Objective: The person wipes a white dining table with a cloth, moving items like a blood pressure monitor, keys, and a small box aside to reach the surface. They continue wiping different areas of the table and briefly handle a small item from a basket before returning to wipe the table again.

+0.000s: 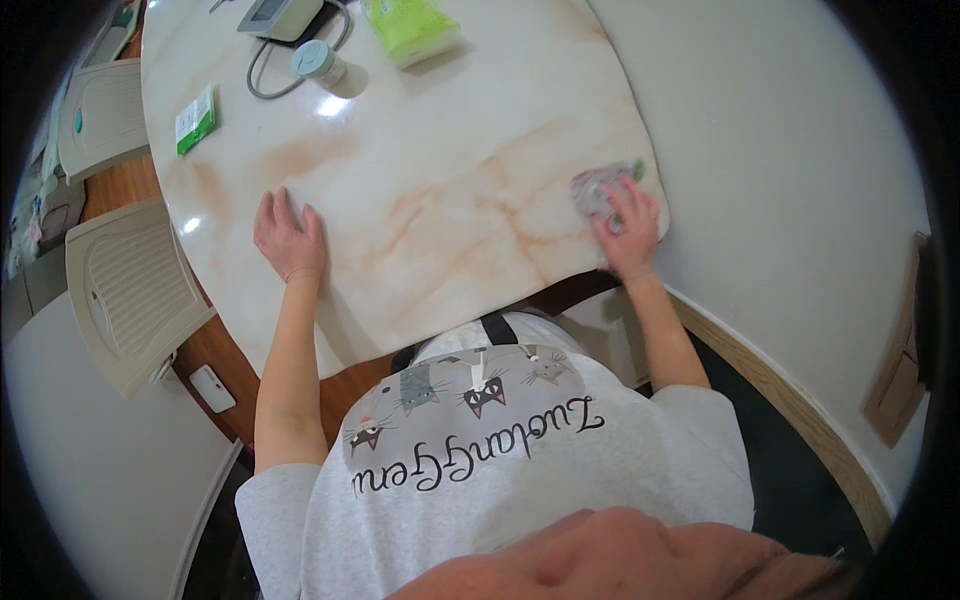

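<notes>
My right hand [631, 229] grips a crumpled greyish-purple cloth [595, 189] near the right corner of a marble-patterned table [435, 172]. The cloth lies against the tabletop and is slightly blurred. Over on the left part of the table, my left hand [291, 236] rests with its fingers apart and nothing in it. Beyond that hand lies a small green and white packet [196, 121].
Toward the far side stand a jar with a pale blue lid [318, 61], a blood pressure monitor [281, 16] with a grey tube, and a yellow-green tissue pack [412, 30]. Beige plastic chairs [135, 292] line the left edge. A wall [765, 150] borders the right side.
</notes>
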### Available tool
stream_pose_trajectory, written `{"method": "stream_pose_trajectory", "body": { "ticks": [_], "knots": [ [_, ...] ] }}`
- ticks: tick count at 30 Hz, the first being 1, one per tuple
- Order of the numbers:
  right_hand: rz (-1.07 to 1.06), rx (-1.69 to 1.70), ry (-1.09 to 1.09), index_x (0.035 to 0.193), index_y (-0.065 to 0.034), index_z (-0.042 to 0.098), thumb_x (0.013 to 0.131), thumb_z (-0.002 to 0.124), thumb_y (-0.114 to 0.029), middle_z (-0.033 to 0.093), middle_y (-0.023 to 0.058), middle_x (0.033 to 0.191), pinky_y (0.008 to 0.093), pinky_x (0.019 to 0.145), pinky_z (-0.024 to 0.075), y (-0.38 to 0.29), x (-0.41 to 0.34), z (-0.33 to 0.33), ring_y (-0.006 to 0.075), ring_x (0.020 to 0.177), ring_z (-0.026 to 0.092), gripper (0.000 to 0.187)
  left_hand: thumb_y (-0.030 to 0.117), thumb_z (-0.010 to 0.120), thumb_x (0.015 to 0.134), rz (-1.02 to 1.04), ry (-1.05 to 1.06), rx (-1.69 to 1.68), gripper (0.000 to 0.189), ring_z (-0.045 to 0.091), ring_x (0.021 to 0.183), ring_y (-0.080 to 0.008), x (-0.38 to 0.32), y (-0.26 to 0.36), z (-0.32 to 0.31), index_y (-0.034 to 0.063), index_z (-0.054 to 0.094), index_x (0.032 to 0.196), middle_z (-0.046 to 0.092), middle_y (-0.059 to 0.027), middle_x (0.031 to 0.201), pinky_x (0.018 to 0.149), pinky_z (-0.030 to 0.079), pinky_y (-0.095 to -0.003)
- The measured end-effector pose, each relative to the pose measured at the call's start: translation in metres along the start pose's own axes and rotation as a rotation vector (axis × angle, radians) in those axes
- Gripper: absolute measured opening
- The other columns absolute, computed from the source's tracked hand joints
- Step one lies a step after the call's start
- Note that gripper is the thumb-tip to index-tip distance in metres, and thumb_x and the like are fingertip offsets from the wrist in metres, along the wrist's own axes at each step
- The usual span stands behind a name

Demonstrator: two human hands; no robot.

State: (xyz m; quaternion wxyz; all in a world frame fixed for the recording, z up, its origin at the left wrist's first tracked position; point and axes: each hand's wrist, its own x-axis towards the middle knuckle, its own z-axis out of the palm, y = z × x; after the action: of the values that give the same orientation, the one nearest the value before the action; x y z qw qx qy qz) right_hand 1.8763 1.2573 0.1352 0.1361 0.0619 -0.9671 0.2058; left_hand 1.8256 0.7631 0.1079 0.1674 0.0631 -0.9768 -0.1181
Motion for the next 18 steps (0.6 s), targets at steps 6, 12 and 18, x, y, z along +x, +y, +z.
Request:
{"method": "stream_pose_trajectory", "body": {
  "ticks": [6, 12, 18],
  "knots": [
    [0.103, -0.111, 0.141, 0.124, -0.0131, 0.064, 0.077, 0.074, -0.023, 0.053, 0.0127, 0.135, 0.0486, 0.096, 0.0449, -0.064, 0.049, 0.062, 0.0384, 0.114, 0.049, 0.049, 0.028, 0.063, 0.088, 0.018, 0.034, 0.005, 0.049, 0.045, 0.131, -0.0346, -0.004, -0.002, 0.004, 0.0103, 0.057, 0.133, 0.051, -0.0162, 0.140, 0.110, 0.032, -0.0491],
    [-0.369, 0.347, -0.329, 0.125, -0.0203, 0.064, 0.071, 0.077, -0.023, 0.052, 0.0111, 0.138, 0.0470, 0.094, 0.0475, -0.184, 0.012, 0.079, 0.0346, 0.112, 0.054, 0.055, 0.029, 0.064, 0.087, -0.039, 0.002, 0.012, 0.049, 0.045, 0.131, -0.0335, 0.001, -0.003, 0.005, 0.0106, 0.058, 0.132, 0.052, -0.0161, 0.140, 0.109, 0.033, -0.0482],
    [-0.392, 0.258, -0.216, 0.125, -0.0138, 0.064, 0.071, 0.077, -0.019, 0.057, 0.0126, 0.136, 0.0459, 0.097, 0.0467, -0.077, 0.022, 0.044, 0.0356, 0.115, 0.056, 0.056, 0.029, 0.065, 0.085, -0.036, 0.019, -0.001, 0.050, 0.045, 0.131, -0.0325, -0.003, 0.000, 0.000, 0.0105, 0.059, 0.131, 0.051, -0.0154, 0.140, 0.109, 0.033, -0.0483]
  ]
}}
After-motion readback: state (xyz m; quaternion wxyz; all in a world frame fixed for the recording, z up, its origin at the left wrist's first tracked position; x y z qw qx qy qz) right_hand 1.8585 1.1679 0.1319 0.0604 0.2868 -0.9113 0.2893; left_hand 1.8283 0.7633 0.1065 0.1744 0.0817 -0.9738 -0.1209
